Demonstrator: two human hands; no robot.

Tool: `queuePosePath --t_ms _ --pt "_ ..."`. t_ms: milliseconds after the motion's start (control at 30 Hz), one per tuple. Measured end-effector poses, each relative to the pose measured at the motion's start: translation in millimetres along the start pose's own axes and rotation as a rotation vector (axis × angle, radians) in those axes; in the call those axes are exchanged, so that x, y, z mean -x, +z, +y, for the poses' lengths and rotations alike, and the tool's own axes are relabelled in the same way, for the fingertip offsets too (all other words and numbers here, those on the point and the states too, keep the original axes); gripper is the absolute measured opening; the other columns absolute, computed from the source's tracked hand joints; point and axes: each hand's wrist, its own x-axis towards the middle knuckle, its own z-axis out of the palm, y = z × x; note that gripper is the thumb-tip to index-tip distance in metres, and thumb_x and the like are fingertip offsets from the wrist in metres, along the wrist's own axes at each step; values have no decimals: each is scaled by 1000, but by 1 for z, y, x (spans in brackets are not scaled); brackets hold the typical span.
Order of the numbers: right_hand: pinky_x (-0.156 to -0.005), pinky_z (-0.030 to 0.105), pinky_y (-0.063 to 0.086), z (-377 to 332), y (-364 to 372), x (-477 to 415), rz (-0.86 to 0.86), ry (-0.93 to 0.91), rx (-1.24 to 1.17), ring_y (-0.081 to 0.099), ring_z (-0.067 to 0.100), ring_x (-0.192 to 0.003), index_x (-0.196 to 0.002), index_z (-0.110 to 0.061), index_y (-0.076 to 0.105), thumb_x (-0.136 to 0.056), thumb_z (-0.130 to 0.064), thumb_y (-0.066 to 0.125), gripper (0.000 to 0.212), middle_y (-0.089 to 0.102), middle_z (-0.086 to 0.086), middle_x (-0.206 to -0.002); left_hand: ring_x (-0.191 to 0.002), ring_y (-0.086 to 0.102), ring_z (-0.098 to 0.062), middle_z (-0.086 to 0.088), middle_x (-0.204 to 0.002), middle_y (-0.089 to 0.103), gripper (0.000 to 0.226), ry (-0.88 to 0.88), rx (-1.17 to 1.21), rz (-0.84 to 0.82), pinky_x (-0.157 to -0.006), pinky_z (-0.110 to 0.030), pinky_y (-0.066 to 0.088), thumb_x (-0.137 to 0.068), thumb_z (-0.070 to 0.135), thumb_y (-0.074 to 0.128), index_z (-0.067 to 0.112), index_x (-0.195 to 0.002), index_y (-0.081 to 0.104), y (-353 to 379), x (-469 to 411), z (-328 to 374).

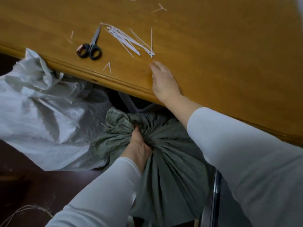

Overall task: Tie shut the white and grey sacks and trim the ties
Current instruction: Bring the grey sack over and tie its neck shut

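Observation:
A grey sack [165,154] stands in front of me below the table edge, its mouth bunched into a neck. My left hand [139,145] grips that neck tightly. My right hand [164,81] lies over the wooden table [213,46] with its fingers straight, fingertips just short of a loose pile of white cable ties [131,40]. Black-handled scissors [91,46] lie shut on the table left of the ties. A white woven sack [41,112] slumps to the left, its mouth open and crumpled against the table edge.
Short cut-off tie ends [107,67] are scattered on the table. A dark floor [24,185] shows at lower left, with a piece of twine [24,208]. A metal chair leg [213,194] runs down beside the grey sack.

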Motion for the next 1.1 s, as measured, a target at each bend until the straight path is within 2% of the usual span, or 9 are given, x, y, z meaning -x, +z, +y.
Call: queuePosePath --t_ms 200,300,367,433,533,733,867,1000,1100 --pt "-120 31 8 12 3 -51 -135 -17 100 3 22 -147 -150 -11 11 -99 -1 28 55 0 5 -160 -128 46 -34 -18 -139 48 72 -7 -55 21 -93 -48 38 -91 62 32 7 -135 49 7 2 1" --pt "-112 37 31 14 4 -54 -94 40 45 31 29 -138 -143 -7 33 -100 -11 29 43 28 10 -153 -131 43 -34 -19 -142 45 71 -2 -42 -9 -102 -48 34 -93 60 29 7 -138 45 9 -1 1" --pt "-95 39 45 16 3 -47 33 79 57 48 34 -119 -124 -4 53 -97 -10 31 35 51 15 -131 -131 43 -35 -19 -142 45 74 -11 -50 -24 -106 -48 32 -92 62 28 7 -138 45 11 -2 2" --pt "-85 36 45 22 0 -43 100 91 122 52 34 -110 -112 -3 59 -95 -6 34 30 56 17 -118 -130 44 -35 -20 -141 46 76 -20 -60 -27 -103 -49 34 -91 64 29 7 -137 46 12 -1 1" --pt "-87 36 45 32 -11 -45 132 108 153 52 34 -113 -116 -6 61 -93 -6 42 29 57 16 -120 -127 46 -36 -20 -138 49 77 -26 -74 1 -97 -49 37 -89 66 30 7 -135 49 14 0 -1" --pt "-82 30 49 39 -25 -32 305 308 -178 59 21 -108 -109 -28 67 -89 -19 50 28 68 -3 -112 -124 50 -35 -20 -134 53 76 -45 -91 55 -92 -49 40 -88 66 35 6 -132 52 16 5 -5" --pt "-83 27 50 43 -33 -22 390 406 -521 64 16 -97 -109 -20 70 -81 -13 56 32 71 -1 -104 -125 49 -35 -20 -134 53 72 -71 -106 56 -89 -49 40 -91 60 37 3 -132 51 17 9 -7" --pt "-51 25 43 50 -39 -3 363 506 -822 58 18 -54 -108 -12 70 -82 -9 50 33 61 -5 -67 -125 49 -33 -20 -134 53 53 -79 -150 49 -88 -47 39 -96 43 42 3 -130 52 16 13 -10" --pt "-46 25 39 48 -38 29 285 494 -894 49 13 -38 -90 -17 72 -84 -2 49 28 54 -10 -47 -124 50 -33 -19 -132 55 47 -69 -184 68 -88 -48 41 -96 37 44 4 -128 54 13 8 -13"
